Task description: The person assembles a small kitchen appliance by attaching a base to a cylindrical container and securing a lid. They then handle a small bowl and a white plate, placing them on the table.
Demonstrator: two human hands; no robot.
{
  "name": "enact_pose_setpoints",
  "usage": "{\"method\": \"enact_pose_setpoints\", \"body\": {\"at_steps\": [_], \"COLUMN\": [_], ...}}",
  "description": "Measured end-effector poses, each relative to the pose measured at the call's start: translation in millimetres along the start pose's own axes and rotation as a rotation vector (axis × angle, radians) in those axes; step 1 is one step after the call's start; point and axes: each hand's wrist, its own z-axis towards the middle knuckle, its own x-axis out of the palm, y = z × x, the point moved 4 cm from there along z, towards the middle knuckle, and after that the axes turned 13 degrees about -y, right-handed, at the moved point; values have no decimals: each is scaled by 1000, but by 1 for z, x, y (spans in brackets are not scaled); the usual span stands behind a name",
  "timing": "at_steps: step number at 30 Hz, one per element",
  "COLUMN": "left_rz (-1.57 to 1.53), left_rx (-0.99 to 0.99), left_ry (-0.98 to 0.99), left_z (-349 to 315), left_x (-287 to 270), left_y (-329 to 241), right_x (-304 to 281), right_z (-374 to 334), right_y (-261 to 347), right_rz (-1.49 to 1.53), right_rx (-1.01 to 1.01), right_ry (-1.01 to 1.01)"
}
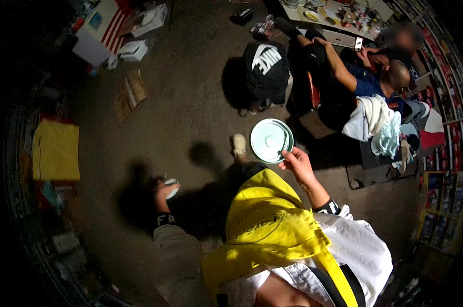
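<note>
My right hand grips the rim of a round, pale mint-green lid with a raised circle at its middle. The thumb lies over the near right edge, and the lid's broad face is turned up towards me. Out to the left, my left hand is closed around a small white rounded object. Only one side of that object shows, so its kind is unclear. A yellow apron covers my front, between the two arms.
A black bag stands ahead of the lid. To the right, a seated person holds a phone, near piled clothes. A cluttered table lies beyond. Flattened cardboard is on the floor; shelves line the right.
</note>
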Motion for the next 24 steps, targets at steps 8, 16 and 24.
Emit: {"method": "enact_pose_setpoints", "body": {"at_steps": [8,16,24], "left_rz": [-64,-120,-50], "left_rx": [7,-62,46], "left_ry": [-105,-9,-12], "left_z": [126,260,445], "left_x": [-147,-216,-354], "left_y": [-171,-311,-537], "right_x": [133,246,345], "right_z": [258,440,630], "right_y": [116,235,300], "right_rz": [-9,80,206], "right_rx": [-142,-117,-73], "right_ry": [-41,-133,-332]}}
